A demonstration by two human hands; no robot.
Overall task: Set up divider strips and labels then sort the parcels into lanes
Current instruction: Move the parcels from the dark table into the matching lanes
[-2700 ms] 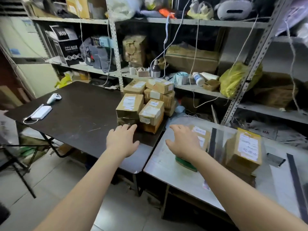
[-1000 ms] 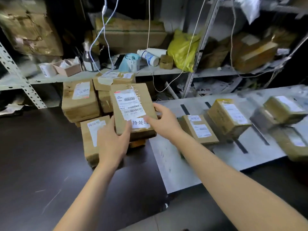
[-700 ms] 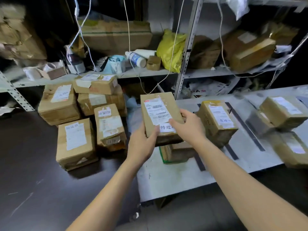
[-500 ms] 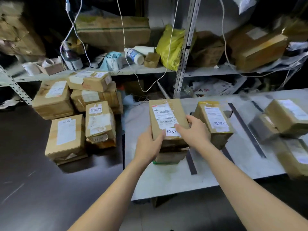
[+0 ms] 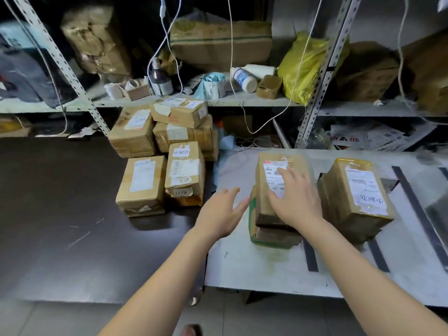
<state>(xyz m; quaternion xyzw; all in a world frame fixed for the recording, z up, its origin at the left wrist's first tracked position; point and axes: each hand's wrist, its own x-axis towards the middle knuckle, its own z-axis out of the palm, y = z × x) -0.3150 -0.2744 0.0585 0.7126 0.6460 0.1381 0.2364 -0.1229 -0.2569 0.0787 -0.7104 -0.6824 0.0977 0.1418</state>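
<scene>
A brown labelled parcel (image 5: 271,170) lies on top of another parcel (image 5: 274,235) with a green edge, in the leftmost lane of the white table (image 5: 254,267). My right hand (image 5: 294,198) rests flat on the top parcel with straight fingers. My left hand (image 5: 221,212) hovers open just left of the stack, touching nothing. A second labelled parcel (image 5: 356,197) stands in the lane to the right. Black divider strips (image 5: 310,255) (image 5: 421,214) mark the lanes. Several unsorted parcels (image 5: 169,151) are piled on the dark table (image 5: 60,214).
A metal shelf rack (image 5: 322,69) stands behind both tables, crowded with boxes, bottles and a yellow bag (image 5: 303,66). White cables (image 5: 232,57) hang down in front of it. A narrow gap separates the dark table from the white one.
Both hands carried the parcel from the pile on the dark table to the white table, set it on the green-edged parcel and let go; the left hand has drawn away.
</scene>
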